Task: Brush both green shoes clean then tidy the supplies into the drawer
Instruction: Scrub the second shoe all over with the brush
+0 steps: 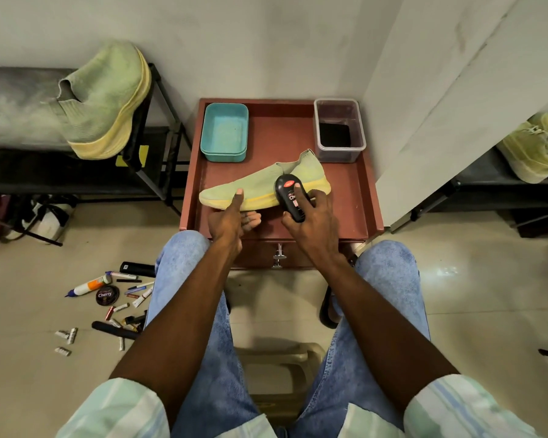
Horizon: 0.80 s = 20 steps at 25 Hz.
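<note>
Fingers point(307, 197) of right hand point(314, 222) wrapped around black brush point(290, 197), index finger on top by its red label, brush pressed to the heel side of shoe point(250, 186). Left hand point(230, 219) steadies that shoe: thumb point(238, 197) flat on the upper near mid-foot, other fingers curled under the sole edge, so it's closed on the shoe.

Rest, big to small:
- Floor point(45, 311): pale tiles, person seated on a stool point(279, 361), knees in blue jeans either side of the cabinet.
- Rack point(76, 172): black frame at left, against the wall. Second shoe point(105, 99) stands on it tilted, toe up, yellow sole facing right. Well apart from the first.
- Cabinet point(361, 200): red-brown top with raised rim, directly ahead. Shoe lies on its side across the near half, toe left, heel right. Drawer point(260, 254) below is closed, metal handle point(279, 256) at centre.
- Pale sneakers point(538, 147) on a low shelf far right.
- Teal tub point(224, 131): back left of the top, nothing in it.
- Clear tub point(339, 129): back right, something dark at the bottom, can't tell what.
- Supplies on the floor left of the left knee: polish tin point(107, 295) marked "Cherry", glue bottle point(87, 286), pens, small tubes, scattered loose.
</note>
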Each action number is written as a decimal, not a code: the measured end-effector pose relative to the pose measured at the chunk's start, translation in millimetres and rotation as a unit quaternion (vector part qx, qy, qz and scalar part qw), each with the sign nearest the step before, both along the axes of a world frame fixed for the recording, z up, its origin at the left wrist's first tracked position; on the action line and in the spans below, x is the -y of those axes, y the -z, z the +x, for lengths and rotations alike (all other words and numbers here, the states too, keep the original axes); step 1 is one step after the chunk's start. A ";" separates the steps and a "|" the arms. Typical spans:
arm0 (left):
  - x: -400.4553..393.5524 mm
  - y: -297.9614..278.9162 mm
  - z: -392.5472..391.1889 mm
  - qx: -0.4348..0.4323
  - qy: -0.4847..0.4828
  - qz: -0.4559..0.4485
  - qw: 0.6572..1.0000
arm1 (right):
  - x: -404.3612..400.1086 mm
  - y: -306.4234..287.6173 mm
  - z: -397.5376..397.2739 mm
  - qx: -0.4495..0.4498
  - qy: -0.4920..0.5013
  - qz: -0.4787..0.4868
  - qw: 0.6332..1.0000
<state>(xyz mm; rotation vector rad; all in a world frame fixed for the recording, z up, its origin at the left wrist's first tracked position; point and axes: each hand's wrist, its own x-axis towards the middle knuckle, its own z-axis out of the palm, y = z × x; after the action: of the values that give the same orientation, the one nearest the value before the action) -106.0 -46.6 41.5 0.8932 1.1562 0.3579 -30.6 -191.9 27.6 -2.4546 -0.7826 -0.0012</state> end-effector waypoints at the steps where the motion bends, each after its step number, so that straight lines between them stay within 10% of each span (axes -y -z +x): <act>1: 6.3 -8.0 -6.5 -0.022 0.011 0.065 0.998 | 0.1 -0.6 4.3 -0.011 0.014 0.005 1.000; 3: 17.3 -13.4 -18.3 -0.148 0.086 0.323 0.931 | -0.8 0.1 6.7 -0.008 0.020 0.004 1.000; 5: 15.4 -6.5 -17.7 -0.222 0.198 0.586 0.754 | -2.8 -1.2 6.3 -0.009 0.018 0.018 1.000; 8: -3.0 15.9 0.5 -0.233 0.373 0.680 0.587 | -4.7 -3.5 2.8 -0.022 0.037 0.031 0.999; 16: -14.6 19.7 6.6 -0.214 0.448 0.654 0.571 | 12.9 -7.4 25.3 -0.028 0.124 0.015 0.992; 20: -6.6 14.9 1.1 -0.210 0.441 0.656 0.576 | 3.5 0.4 -4.2 0.016 -0.026 -0.030 0.999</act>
<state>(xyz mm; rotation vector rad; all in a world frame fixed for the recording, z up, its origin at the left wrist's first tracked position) -104.9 -40.1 26.6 2.8646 0.4971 0.0896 -34.8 -195.4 27.3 -2.4950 -0.8725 0.0021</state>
